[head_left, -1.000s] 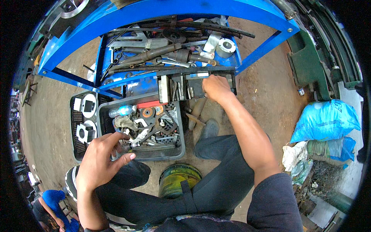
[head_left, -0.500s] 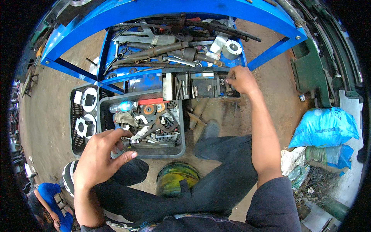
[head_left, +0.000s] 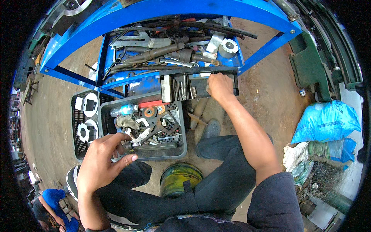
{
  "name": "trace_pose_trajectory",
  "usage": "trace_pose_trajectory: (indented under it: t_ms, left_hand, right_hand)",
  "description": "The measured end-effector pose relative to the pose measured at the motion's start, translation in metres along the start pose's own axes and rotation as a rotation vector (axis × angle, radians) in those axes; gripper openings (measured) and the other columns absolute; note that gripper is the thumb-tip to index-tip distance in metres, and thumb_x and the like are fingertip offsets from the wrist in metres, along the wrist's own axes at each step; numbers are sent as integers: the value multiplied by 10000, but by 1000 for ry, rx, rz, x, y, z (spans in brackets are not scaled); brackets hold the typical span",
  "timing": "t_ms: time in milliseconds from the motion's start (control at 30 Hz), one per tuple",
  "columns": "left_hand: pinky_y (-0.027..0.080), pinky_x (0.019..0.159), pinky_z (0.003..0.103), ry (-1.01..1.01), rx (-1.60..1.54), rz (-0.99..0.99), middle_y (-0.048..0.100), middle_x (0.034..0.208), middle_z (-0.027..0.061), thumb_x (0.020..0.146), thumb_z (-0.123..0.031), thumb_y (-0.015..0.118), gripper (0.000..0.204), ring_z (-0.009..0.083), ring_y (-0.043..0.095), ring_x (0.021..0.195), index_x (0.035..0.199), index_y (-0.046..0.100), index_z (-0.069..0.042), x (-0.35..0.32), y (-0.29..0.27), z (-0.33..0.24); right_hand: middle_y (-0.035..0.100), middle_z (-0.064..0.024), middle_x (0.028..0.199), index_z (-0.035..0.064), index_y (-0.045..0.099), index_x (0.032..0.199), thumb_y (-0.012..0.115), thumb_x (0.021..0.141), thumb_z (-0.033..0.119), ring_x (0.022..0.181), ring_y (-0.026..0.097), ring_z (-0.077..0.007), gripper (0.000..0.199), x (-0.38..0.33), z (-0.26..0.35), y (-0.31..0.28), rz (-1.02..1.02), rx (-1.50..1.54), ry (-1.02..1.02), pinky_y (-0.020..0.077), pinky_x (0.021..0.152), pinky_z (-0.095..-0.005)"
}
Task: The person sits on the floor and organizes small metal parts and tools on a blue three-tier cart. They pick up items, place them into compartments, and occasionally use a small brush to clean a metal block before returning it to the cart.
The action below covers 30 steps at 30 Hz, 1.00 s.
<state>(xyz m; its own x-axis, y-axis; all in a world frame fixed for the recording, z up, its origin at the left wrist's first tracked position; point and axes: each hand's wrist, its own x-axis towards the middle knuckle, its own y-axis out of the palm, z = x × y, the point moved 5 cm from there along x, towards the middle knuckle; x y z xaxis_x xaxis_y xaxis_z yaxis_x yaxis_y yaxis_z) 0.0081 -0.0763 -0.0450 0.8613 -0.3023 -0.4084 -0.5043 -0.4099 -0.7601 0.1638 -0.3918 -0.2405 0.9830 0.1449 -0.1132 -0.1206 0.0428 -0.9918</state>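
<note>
The head view showed my left hand (head_left: 101, 160) curled, fingertips down among the loose metal parts (head_left: 148, 125) in the grey crate (head_left: 181, 149) on the floor before my knees, pinching at a small piece I could not make out. My right hand (head_left: 219, 87) lay loosely closed in the black tray (head_left: 201, 87) of upright tools under the blue frame (head_left: 154, 9); whether it held anything I could not tell. I judged I was mid-sort, and each hand next needed a firm grip.

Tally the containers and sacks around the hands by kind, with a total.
Grey plastic crate of metal parts, by the left hand: 1
Black mesh crate: 1
Black tool tray, touched by the right hand: 1
Blue sack: 1
Total: 4
</note>
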Motion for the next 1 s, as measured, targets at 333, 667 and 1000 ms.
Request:
trace_pose_trajectory:
  t_ms: [333,667,1000]
  left_hand:
    - [508,716,417,6,36,-14,652,813,176,827,-273,834,459,326,637,750,1149,671,11,0,2,2]
    - [519,728,419,-46,23,63,670,850,182,832,-260,834,447,328,644,764,1139,673,21,15,12,-4]
    - [509,632,397,74,62,-44,656,793,172,828,-292,849,451,293,646,678,1120,685,10,11,7,-2]
  right_hand:
    - [763,-167,862,90,815,886,851,751,281,826,745,-336,237,14,-68,-41,23,377,84,587,788,-430]
    - [759,-209,1059,78,795,1012,754,794,152,1031,741,-346,234,1,-103,-18,317,246,273,593,883,-442]
    - [763,-183,1096,46,767,1071,887,760,301,1056,738,-347,420,-10,-69,-4,245,-39,378,602,885,-440]
